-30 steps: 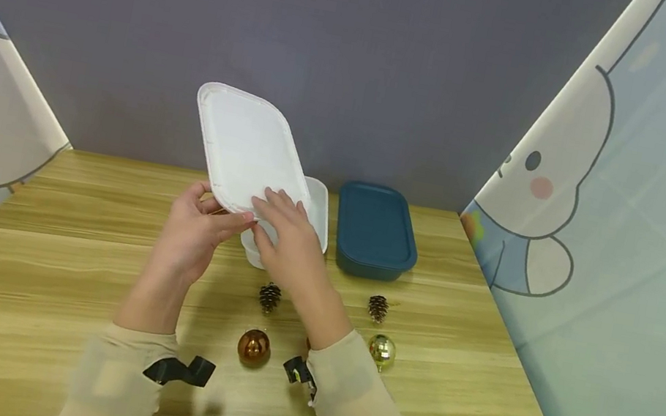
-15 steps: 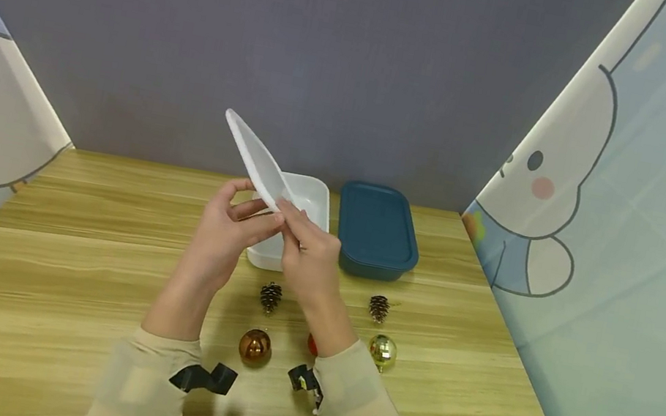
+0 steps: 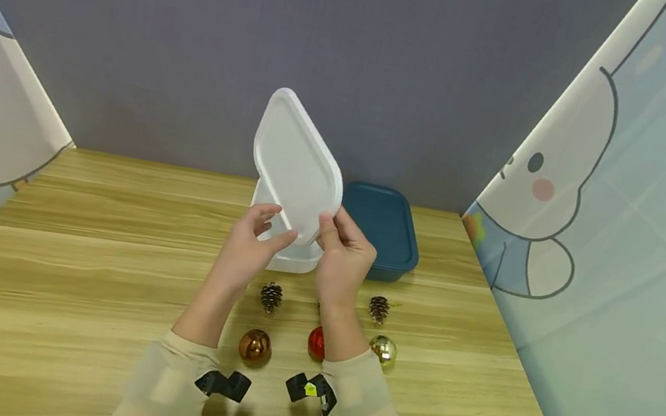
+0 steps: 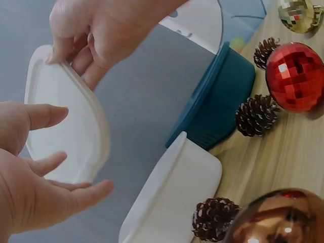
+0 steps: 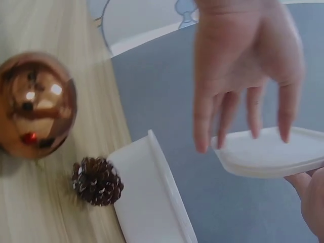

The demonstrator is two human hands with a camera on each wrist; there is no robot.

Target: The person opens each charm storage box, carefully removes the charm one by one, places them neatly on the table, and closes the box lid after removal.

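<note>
A white lid [image 3: 297, 164] is held up at a slant, its rimmed face toward me. My right hand [image 3: 345, 258] pinches it near the lower right corner, thumb in front and fingers behind. My left hand [image 3: 250, 242] is beside the lower left edge, fingers spread and thumb extended toward the lid. In the left wrist view, these left fingers [image 4: 48, 116] overlap the lid without curling round it. Behind and below the lid stands a white box [image 3: 295, 261], partly hidden by it. In the right wrist view, the box [image 5: 152, 197] shows its side wall.
A lidded dark blue box [image 3: 384, 228] stands right of the white one. Nearer lie pine cones [image 3: 271, 297], [image 4: 257, 115], a copper ball [image 3: 255, 348], a red ball [image 3: 316, 343] and a gold ball [image 3: 383, 351]. A grey wall [image 3: 359, 56] rises behind the table.
The lid has moved right and turned, from edge-on half a second ago to facing me. My right hand now grips its corner, while my left hand has let go and spread its fingers.
</note>
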